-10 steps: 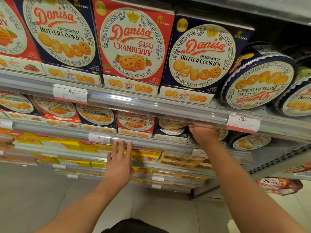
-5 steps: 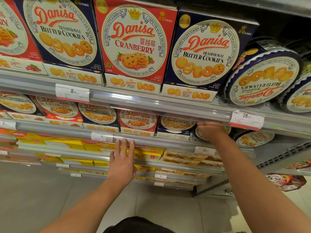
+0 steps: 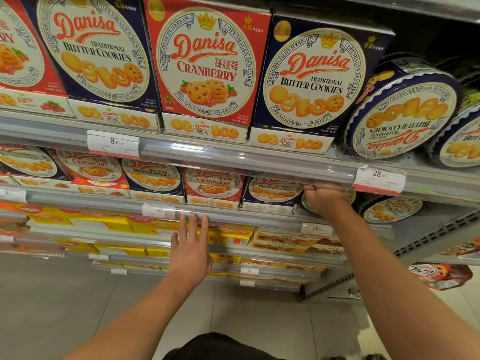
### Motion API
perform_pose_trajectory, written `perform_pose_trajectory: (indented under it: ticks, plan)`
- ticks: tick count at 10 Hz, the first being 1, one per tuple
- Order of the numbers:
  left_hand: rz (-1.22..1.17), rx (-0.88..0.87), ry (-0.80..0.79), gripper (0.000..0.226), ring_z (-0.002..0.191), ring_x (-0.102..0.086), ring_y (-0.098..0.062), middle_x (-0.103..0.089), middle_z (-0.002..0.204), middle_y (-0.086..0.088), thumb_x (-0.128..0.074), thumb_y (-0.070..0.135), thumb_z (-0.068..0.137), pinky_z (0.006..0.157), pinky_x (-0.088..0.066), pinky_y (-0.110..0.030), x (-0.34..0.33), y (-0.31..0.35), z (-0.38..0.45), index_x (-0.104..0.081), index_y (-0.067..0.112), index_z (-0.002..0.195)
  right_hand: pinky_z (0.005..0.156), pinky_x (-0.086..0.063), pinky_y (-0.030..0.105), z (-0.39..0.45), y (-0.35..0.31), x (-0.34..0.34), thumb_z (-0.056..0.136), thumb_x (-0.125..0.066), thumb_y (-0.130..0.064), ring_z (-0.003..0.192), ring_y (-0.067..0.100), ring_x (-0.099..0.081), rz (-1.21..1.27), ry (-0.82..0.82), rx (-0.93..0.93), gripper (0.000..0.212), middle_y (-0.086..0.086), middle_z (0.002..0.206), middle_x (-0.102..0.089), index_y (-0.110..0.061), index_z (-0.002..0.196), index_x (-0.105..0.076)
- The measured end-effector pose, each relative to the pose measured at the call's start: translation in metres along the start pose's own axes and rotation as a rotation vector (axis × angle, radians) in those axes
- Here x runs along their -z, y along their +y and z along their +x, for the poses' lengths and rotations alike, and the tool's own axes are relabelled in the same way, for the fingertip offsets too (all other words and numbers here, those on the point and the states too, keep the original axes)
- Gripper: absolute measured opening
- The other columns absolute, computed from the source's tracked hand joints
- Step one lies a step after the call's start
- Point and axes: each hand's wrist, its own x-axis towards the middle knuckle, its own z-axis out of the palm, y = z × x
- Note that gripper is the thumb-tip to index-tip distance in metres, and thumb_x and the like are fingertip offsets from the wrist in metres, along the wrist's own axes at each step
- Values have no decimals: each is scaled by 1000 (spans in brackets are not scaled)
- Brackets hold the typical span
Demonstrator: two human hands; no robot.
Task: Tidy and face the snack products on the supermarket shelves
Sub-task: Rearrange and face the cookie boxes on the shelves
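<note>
- Right hand (image 3: 324, 200) reaches into the second shelf under the upper price rail (image 3: 246, 162); its fingers are curled and hidden behind the rail, apparently on a round Danisa tin (image 3: 307, 203) that peeks out just beside the wrist, though I cannot tell whether it truly grips it.
- Left hand (image 3: 191, 252) is open, fingers straight, their tips touching the lower price rail (image 3: 233, 218) just below the Cranberry box (image 3: 213, 187).
- Just left of the right hand stands a blue Butter Cookies box (image 3: 271, 192); to its right another round tin (image 3: 392, 210) leans back, well apart from the left hand.
- Above both hands, the top shelf carries boxes facing out, but one large tin (image 3: 401, 118) sits upside down, its lettering inverted.
- Step in hand, as I judge it: straightening the tin on the second shelf while bracing against the rail.
- Next move likely calls for drawing that tin forward to the shelf edge and turning its label upright, without nudging the neighbouring box.
</note>
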Motion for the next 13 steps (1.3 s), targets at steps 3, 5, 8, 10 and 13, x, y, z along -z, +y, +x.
perform_pose_trajectory:
  ticks: [3,5,8,10,13]
  plan:
    - [0,6,0,107,154,17,-43,14,169,-18,-58,48,93,125,-19,-56,1,2,0,18,17,160,84,-44,33,-7,-12,14,71,0,-81,112,31,-63,-361,-139,187,107,10,98,-53,-16,132,-59]
    - [-7,5,2,107,154,17,-43,14,169,-18,-59,48,92,125,-19,-56,0,2,-1,17,17,160,30,-21,14,20,25,-20,109,-24,-21,23,15,-28,-471,256,546,72,1,37,-44,-10,59,-74]
    - [0,9,12,108,154,17,-43,14,169,-18,-59,49,91,125,-21,-56,-2,4,0,18,17,160,43,-38,24,-10,14,-35,93,-50,-18,40,20,-44,-354,637,451,33,5,48,-50,-8,64,-64]
    - [-27,1,16,109,154,18,-43,14,169,-17,-60,49,90,124,-20,-58,-3,1,0,16,17,161,118,-29,59,-56,33,-97,92,-50,-13,150,44,-24,-237,699,653,57,27,156,-34,-3,148,-47]
    - [-2,-12,-14,108,154,19,-42,18,168,-16,-56,52,93,125,-17,-57,2,0,-1,22,18,159,94,-39,48,-26,22,-75,86,-59,-12,101,36,-47,-279,857,632,48,21,109,-55,-3,133,-51]
